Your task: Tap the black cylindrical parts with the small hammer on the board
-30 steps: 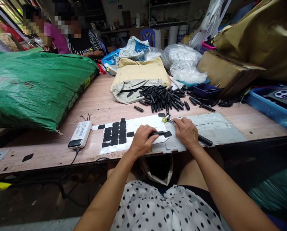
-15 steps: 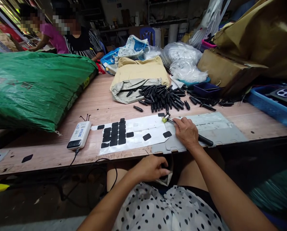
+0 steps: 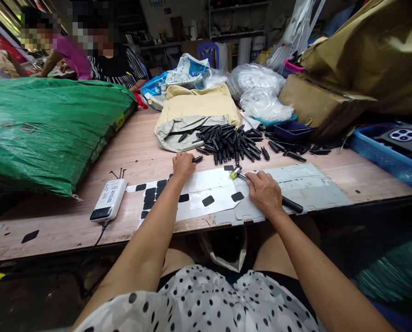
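My left hand reaches to the far side of the white sheet. Its fingers are closed at the left end of a small black tapered part lying apart from the pile of similar parts. My right hand grips a hammer by its shaft. The hammer's metal head with a yellow-green face points left, over the sheet, and its black handle end sticks out to the right of the hand. Black rounded-square pads lie on the sheet, several partly hidden by my left forearm.
A grey board lies at right. A white power bank with a cable stands left, beside a green sack. Behind the parts are a beige sack, a blue basket and a carton. Two people sit at back left.
My left hand has moved from my lap, up and forward over the table, to the lone black part. My right hand stays on the hammer. The view has shifted slightly.
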A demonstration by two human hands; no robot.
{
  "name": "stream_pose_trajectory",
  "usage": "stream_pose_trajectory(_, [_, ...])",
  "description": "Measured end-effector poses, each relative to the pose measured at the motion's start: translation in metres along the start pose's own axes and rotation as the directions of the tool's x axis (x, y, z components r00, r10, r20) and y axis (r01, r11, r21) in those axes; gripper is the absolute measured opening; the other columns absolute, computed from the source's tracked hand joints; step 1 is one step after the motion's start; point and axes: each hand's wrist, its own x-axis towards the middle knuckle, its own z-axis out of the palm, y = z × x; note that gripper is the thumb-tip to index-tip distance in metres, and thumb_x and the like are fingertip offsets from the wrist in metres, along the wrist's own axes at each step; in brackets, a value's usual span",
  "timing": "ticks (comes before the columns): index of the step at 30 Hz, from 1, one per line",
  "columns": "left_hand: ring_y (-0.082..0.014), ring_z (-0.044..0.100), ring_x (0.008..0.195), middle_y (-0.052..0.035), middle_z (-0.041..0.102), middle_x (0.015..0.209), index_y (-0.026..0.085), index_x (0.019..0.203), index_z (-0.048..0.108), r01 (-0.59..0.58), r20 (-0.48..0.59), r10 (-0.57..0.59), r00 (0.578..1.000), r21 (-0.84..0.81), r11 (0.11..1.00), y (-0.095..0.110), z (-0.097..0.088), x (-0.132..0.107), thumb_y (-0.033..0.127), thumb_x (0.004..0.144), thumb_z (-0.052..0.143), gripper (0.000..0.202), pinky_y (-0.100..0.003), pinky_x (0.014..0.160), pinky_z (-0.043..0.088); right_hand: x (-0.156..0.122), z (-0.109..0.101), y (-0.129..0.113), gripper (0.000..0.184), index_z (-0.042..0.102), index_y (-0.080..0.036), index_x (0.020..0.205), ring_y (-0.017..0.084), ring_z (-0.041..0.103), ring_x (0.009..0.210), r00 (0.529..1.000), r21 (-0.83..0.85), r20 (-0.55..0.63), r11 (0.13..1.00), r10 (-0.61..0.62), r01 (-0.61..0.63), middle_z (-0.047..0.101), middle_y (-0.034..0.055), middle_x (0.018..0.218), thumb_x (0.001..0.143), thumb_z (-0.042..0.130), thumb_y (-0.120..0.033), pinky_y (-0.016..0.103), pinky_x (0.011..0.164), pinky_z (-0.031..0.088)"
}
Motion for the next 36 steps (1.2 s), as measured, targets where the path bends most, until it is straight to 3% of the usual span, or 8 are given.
stream_pose_trajectory(2, [-0.0369,0.05,0.12,-0.0109,0.072,0.107,0.023,0.102,0.075,-0.027,0.037,0.028,0.999,-0.02,0.999,0.006,-0.007,-0.017,0.021,0.087,0.068,0.017,-0.051,0.1,0.039,0.0,0.0,0.0,0.03,0.07,-0.025,0.123,0.023,0.05,0.094,1.0,-0.001,0.008,1.0,0.005,-0.005,0.063,0.0075,0.1,0.098,0.053,-0.026,0.034,0.075,0.031])
stream_pose_trajectory(7, [-0.028,0.055,0.105,-0.0047,0.071,0.098,0.026,0.106,0.076,-0.203,0.091,0.232,0.968,-0.252,0.946,0.028,-0.018,-0.077,0.025,0.087,0.07,0.019,-0.042,0.092,0.043,0.0,0.001,0.0,0.03,0.07,-0.026,0.124,0.023,0.05,0.093,1.0,-0.015,0.001,1.0,0.012,-0.012,0.063,0.007,0.101,0.098,0.054,-0.027,0.034,0.074,0.03])
stream_pose_trajectory(12, [-0.0267,0.057,0.102,-0.0039,0.071,0.095,0.026,0.103,0.078,-0.227,0.122,0.279,0.953,-0.326,0.918,0.035,0.002,-0.114,0.025,0.083,0.076,0.019,-0.041,0.091,0.044,-0.001,0.0,-0.002,0.03,0.07,-0.026,0.124,0.022,0.05,0.091,1.0,-0.025,-0.002,1.0,0.015,-0.015,0.063,0.0068,0.1,0.098,0.054,-0.027,0.034,0.073,0.031])
stream_pose_trajectory(16, [-0.0264,0.057,0.102,-0.004,0.071,0.095,0.026,0.103,0.079,-0.223,0.03,0.252,0.967,-0.373,0.901,0.032,0.019,-0.12,0.037,0.083,0.081,0.023,-0.041,0.093,0.043,0.0,0.0,0.0,0.03,0.07,-0.026,0.124,0.023,0.051,0.092,1.0,-0.03,0.01,1.0,0.005,-0.005,0.063,0.0074,0.1,0.099,0.054,-0.027,0.034,0.073,0.033])
stream_pose_trajectory(21, [-0.0249,0.058,0.101,-0.0022,0.074,0.092,0.025,0.099,0.077,-0.201,0.019,0.23,0.973,-0.424,0.883,0.03,0.02,-0.119,0.031,0.081,0.083,0.02,-0.039,0.093,0.043,0.003,-0.008,-0.001,0.034,0.07,-0.025,0.126,0.023,0.056,0.095,1.0,0.048,0.029,0.999,0.003,-0.004,0.065,0.0081,0.102,0.098,0.052,-0.023,0.033,0.074,0.039])
stream_pose_trajectory(25, [-0.0259,0.057,0.103,-0.002,0.074,0.094,0.025,0.096,0.077,-0.156,0.043,0.194,0.98,-0.441,0.884,0.032,0.018,-0.119,0.029,0.078,0.084,0.019,-0.04,0.093,0.043,-0.003,-0.024,-0.016,0.037,0.067,-0.026,0.132,0.022,0.062,0.097,0.998,0.281,-0.038,0.959,0.053,-0.041,0.069,0.0065,0.105,0.099,0.05,-0.024,0.032,0.078,0.047])
stream_pose_trajectory(30, [-0.0259,0.057,0.104,-0.0007,0.074,0.094,0.026,0.095,0.077,-0.123,0.065,0.17,0.983,-0.451,0.884,0.033,0.021,-0.118,0.03,0.076,0.085,0.021,-0.041,0.094,0.042,-0.019,-0.04,-0.043,0.036,0.067,-0.024,0.131,0.02,0.067,0.097,0.999,0.554,-0.025,0.831,-0.037,0.045,0.072,0.006,0.11,0.101,0.049,-0.026,0.033,0.087,0.052])
stream_pose_trajectory(36, [-0.0252,0.059,0.102,-0.0009,0.075,0.092,0.026,0.096,0.08,-0.152,0.037,0.185,0.982,-0.424,0.893,0.032,0.023,-0.117,0.031,0.076,0.086,0.021,-0.038,0.091,0.042,-0.041,-0.044,-0.063,0.04,0.064,-0.028,0.14,0.02,0.066,0.095,0.994,0.513,-0.042,0.852,-0.096,0.104,0.069,0.0055,0.102,0.105,0.044,-0.028,0.032,0.087,0.052])
